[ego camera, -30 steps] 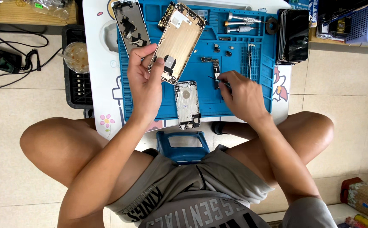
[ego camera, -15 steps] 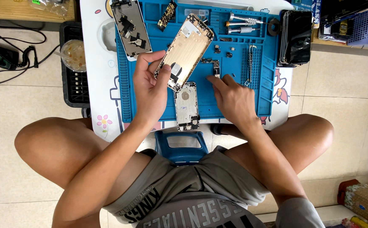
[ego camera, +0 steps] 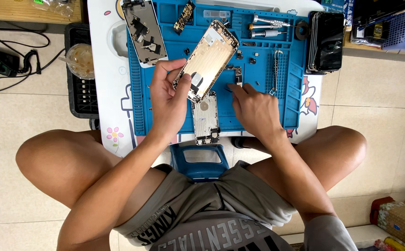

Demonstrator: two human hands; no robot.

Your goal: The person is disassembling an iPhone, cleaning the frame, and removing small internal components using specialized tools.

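- A black crate (ego camera: 79, 100) stands beside the table on the far left, with a plastic cup (ego camera: 80, 60) of brownish dregs on top, well clear of the work.
- On the white tabletop (ego camera: 107, 93) lies a blue repair mat (ego camera: 137, 97). A stripped phone display assembly (ego camera: 144, 32) rests face down at its upper left corner.
- The left hand (ego camera: 170, 100) is clamped on a gold phone rear housing (ego camera: 209, 58), thumb and fingers gripping its lower end. The housing is tilted up off the mat with its open inside facing the camera.
- A silver phone housing (ego camera: 205, 116) lies flat on the mat, just below the gold one and between the two hands.
- The right hand (ego camera: 256, 109) is palm down on the mat with its fingertips at a small dark component (ego camera: 237, 76). Whether it is pinched or only touched, I cannot tell.
- The step in hand looks like picking up a small part while the housing is held ready. Lifting it would call for a fine pinch, as loose screws and bits lie close around.
- Tweezers (ego camera: 275, 69) and two screwdrivers (ego camera: 267, 27) lie to the right, near the reach path.
- A stack of dark phones (ego camera: 325, 42) sits at the mat's right edge.
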